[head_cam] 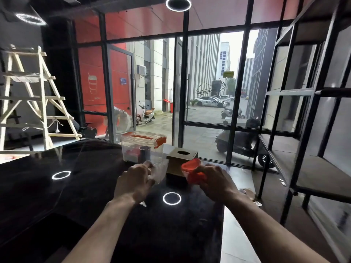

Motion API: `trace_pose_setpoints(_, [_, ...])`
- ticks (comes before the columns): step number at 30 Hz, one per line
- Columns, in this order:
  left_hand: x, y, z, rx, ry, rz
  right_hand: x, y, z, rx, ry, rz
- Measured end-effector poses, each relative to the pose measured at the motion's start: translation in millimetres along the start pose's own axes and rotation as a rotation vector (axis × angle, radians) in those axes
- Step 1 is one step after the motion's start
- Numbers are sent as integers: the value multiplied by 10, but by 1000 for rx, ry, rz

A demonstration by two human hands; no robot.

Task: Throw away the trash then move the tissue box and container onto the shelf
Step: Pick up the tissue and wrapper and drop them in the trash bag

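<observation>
Two hands over the black table (85, 196): left hand (135, 182) pinches one clear wrapper (158, 170); right hand (212, 180) grips one red wrapper (191, 170); one tissue box (180, 158) and one lidded container (142, 147) stand just beyond them; one shelf (311, 168) on the right.

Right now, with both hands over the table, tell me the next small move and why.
Probably lift both hands clear and carry the trash off. The right hand already grips a crumpled red wrapper, and the left hand is closing on clear plastic. The tissue box and container should wait.
</observation>
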State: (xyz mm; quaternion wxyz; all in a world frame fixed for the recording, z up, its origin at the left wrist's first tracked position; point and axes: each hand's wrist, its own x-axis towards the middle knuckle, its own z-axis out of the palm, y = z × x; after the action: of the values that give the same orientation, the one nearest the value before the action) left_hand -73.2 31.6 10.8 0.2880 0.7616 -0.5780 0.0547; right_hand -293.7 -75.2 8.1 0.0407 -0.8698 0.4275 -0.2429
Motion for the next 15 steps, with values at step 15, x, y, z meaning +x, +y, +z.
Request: trace_pose_setpoints(15, [-218, 2296, 1164, 45, 22, 3, -822, 2218, -779, -44, 63, 154])
